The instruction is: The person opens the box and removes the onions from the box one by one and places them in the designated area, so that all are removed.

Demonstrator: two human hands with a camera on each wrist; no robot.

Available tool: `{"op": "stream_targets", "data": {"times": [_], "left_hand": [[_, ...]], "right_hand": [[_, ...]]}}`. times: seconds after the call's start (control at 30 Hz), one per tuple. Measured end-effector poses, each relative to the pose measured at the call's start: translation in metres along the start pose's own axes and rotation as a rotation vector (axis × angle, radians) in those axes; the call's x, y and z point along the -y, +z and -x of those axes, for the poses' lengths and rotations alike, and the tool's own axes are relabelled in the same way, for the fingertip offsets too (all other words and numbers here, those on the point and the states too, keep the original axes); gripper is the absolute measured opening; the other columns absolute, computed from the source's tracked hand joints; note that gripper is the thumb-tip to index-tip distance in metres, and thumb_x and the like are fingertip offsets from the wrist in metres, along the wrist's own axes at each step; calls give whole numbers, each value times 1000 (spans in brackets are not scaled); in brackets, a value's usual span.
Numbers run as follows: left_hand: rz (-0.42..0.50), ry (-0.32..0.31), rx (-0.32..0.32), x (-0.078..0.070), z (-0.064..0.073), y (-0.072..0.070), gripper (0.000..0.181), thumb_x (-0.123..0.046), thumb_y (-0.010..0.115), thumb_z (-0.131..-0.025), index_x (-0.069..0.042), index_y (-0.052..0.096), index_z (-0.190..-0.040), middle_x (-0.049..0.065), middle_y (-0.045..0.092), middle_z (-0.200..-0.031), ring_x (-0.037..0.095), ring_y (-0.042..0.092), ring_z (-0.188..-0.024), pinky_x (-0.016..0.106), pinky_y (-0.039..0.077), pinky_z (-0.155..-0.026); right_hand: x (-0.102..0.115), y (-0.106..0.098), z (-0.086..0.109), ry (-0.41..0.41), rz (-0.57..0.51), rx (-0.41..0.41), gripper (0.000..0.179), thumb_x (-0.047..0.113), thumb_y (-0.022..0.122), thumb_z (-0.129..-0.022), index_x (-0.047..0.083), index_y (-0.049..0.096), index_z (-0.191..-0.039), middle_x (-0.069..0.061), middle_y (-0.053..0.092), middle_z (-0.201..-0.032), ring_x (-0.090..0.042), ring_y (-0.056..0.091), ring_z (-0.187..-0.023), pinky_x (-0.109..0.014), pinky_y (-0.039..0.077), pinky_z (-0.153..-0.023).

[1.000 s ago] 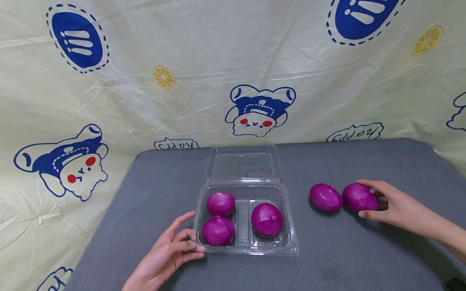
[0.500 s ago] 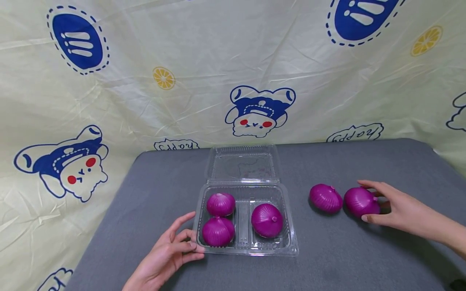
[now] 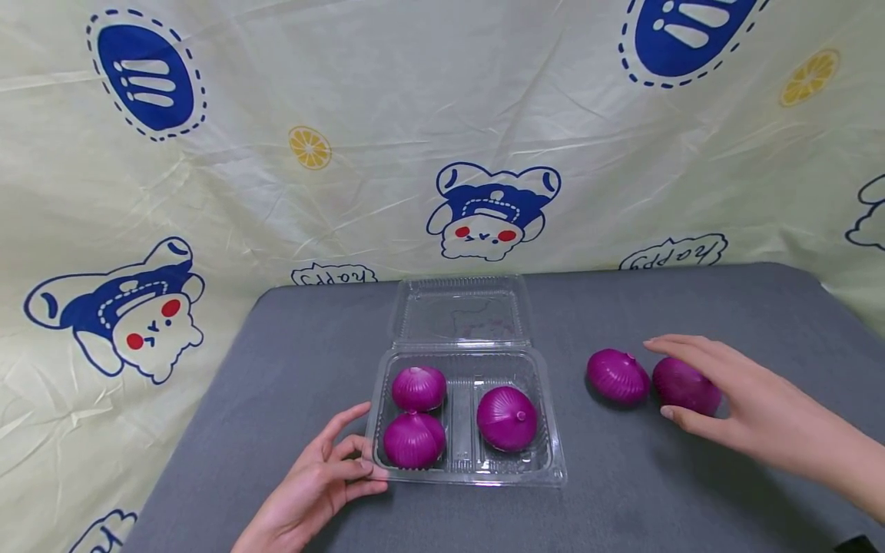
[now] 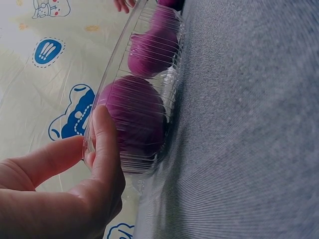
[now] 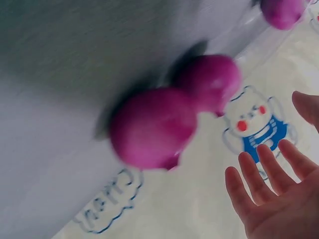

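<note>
A clear plastic clamshell container [image 3: 459,476] lies with its lid raised back on the table. My left hand [image 3: 314,480] pinches the container's rim at the near left corner; the left wrist view shows thumb and finger on either side of the edge. Inside are three purple onions: one at the back left [image 3: 419,388], one at the front left [image 3: 415,440] and one on the right side [image 3: 507,418]. To the right of the container, two more onions sit side by side, a left one [image 3: 618,376] and a right one [image 3: 684,384]. Over the right one hovers my right hand [image 3: 754,399], fingers extended and holding nothing.
Grey cloth covers the table [image 3: 311,338]. The lid [image 3: 462,311] leans toward the back edge. Behind the table hangs a pale patterned curtain [image 3: 387,100]. A small black object [image 3: 860,545] shows at the lower right corner.
My right hand has let go of the right loose onion and lifted off it, fingers now spread above. That onion has shifted slightly. The left hand and container stay put.
</note>
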State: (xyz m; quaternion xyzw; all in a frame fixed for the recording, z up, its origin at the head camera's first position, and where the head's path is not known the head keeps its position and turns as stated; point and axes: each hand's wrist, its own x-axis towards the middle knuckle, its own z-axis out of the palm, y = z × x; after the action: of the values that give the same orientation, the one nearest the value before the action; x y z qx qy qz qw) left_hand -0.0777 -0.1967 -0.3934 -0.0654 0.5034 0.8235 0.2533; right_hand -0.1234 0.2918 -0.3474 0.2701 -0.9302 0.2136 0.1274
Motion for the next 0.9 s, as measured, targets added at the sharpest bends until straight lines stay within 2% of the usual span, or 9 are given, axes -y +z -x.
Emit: {"op": "stream_targets", "data": {"times": [0.13,0.2,0.27,0.37,0.57,0.73,0.9], "left_hand": [[-5,6,-2,0,0,0,78,11,53,-90,-13,17,-154,8,51,-101,31,67,-91,43,53,-90],[-5,8,-4,0,0,0,78,11,54,-90,-13,17,-154,8,51,-101,31,67,-91,44,53,-90],[-4,8,-6,0,0,0,78,11,54,-90,-13,17,-154,8,51,-101,31,66,-91,44,53,-90],[-1,7,-11,0,0,0,78,11,55,-89,-13,18,-154,8,51,-100,30,66,-90,44,53,-90],[-5,11,-10,1,0,1,79,11,55,-89,-13,18,-154,8,51,-100,30,66,-90,43,53,-89],[-4,6,-15,1,0,1,78,11,55,-89,-13,18,-154,9,51,-100,30,67,-90,43,53,-89],[-5,2,-20,1,0,1,79,11,56,-89,-13,18,-154,9,52,-100,30,67,-90,44,53,-89]], "right_hand": [[20,2,-9,-33,36,16,77,23,90,-70,30,55,-137,8,51,-135,-2,40,-123,-1,25,-95],[29,4,-15,-36,51,42,73,29,88,-72,29,55,-137,8,51,-135,-8,45,-123,-12,40,-96],[36,5,-20,-26,38,84,71,36,86,-75,29,54,-138,5,51,-137,-16,48,-122,-27,52,-89],[46,8,-26,-20,-4,136,68,43,81,-80,28,52,-140,1,50,-138,-22,50,-121,-45,58,-78],[60,20,-35,-83,-46,157,64,43,77,-83,29,52,-140,8,50,-139,-16,50,-124,-41,57,-83],[67,38,-40,-141,-80,166,65,39,80,-82,29,52,-140,11,48,-141,-14,48,-127,-39,56,-86],[72,57,-44,-151,-145,191,69,34,82,-80,33,51,-141,12,45,-144,-13,46,-129,-39,55,-88]]}}
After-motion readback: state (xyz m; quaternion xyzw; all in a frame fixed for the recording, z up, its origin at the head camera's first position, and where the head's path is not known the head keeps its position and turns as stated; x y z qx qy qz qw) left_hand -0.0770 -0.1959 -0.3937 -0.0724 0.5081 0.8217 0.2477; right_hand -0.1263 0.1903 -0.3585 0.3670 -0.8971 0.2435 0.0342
